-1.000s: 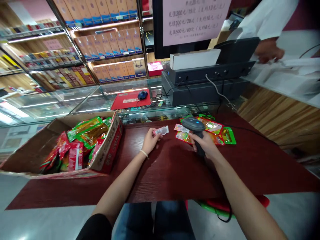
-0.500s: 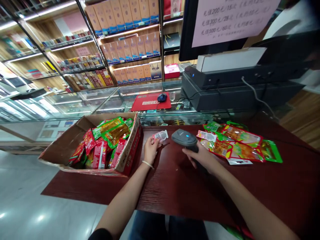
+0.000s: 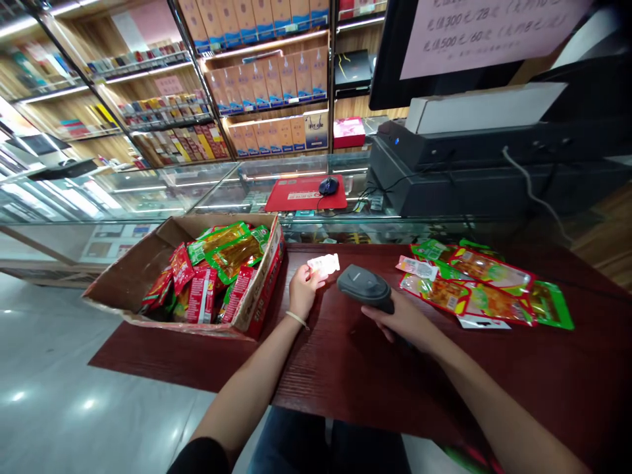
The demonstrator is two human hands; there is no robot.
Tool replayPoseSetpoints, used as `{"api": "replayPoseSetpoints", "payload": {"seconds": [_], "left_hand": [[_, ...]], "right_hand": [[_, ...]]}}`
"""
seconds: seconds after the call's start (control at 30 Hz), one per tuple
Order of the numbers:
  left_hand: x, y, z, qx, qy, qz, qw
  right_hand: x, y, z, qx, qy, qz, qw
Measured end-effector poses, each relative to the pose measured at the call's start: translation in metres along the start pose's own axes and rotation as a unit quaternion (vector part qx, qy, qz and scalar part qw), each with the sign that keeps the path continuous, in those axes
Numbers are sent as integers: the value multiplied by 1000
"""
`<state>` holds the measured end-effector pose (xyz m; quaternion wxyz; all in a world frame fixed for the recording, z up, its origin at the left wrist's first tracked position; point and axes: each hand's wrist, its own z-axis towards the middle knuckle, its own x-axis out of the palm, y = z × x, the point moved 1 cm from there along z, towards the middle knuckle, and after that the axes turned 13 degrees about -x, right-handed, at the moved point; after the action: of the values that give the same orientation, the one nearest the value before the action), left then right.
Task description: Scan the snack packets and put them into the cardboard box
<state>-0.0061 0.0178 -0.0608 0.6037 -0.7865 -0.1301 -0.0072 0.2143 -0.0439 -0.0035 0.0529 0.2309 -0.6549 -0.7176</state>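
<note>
Between the fingertips of my left hand (image 3: 303, 289) is a small pale packet (image 3: 324, 264), brightly lit and held just above the dark red tabletop (image 3: 320, 375). My right hand (image 3: 402, 317) is wrapped round the handle of a black barcode scanner (image 3: 364, 286), its head pointing left at the packet. To the right lies a loose pile of red and green snack packets (image 3: 488, 289), with a similar small pink and white packet (image 3: 417, 268) on its near left side. An open cardboard box (image 3: 261, 296) of red and green snack packets stands left of my left hand.
Behind the table runs a glass display counter (image 3: 212, 194) bearing a red mat (image 3: 296, 194) with a black mouse (image 3: 328, 186). A black cash drawer (image 3: 444, 184) and a monitor (image 3: 388, 66) stand at the back right. Stocked shelves line the wall.
The small packet in my left hand now looks brighter and whiter, and is turned slightly. The blue light on the scanner's top no longer shows. The whole view has shifted a little.
</note>
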Motion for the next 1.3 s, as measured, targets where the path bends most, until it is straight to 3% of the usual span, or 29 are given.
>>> {"api": "replayPoseSetpoints", "payload": {"seconds": [0.2,0.3,0.5,0.67,0.77,0.87,0.97,1.13,1.23,1.3], "left_hand": [[1,0,0,-11,4,-33,999],[0,-1,-2,13,5,-10,1000],[4,-15,-22,154,-51,120,980],[-7,-72,-78,297,-18,224,928],[-39,-116,-112,361,-23,280,889],[-94,-153,-124,345,-114,291,885],[-157,-174,-120,334,-210,235,888],[-250,-178,-102,305,-341,218,862],[-286,-168,-91,262,-362,280,850],[-298,-162,-88,256,-363,305,842]], "right_hand": [[-1,7,0,5,-36,36,999],[-3,9,0,8,-90,54,994],[-8,14,0,-54,-138,102,984],[-10,8,0,-61,-159,135,976],[-8,7,1,-51,-136,110,983],[-4,12,4,-51,-123,100,986],[5,26,10,-48,-100,79,991],[35,62,25,-72,-37,61,995],[58,86,34,-103,-12,70,992],[72,99,39,-111,1,69,991]]}}
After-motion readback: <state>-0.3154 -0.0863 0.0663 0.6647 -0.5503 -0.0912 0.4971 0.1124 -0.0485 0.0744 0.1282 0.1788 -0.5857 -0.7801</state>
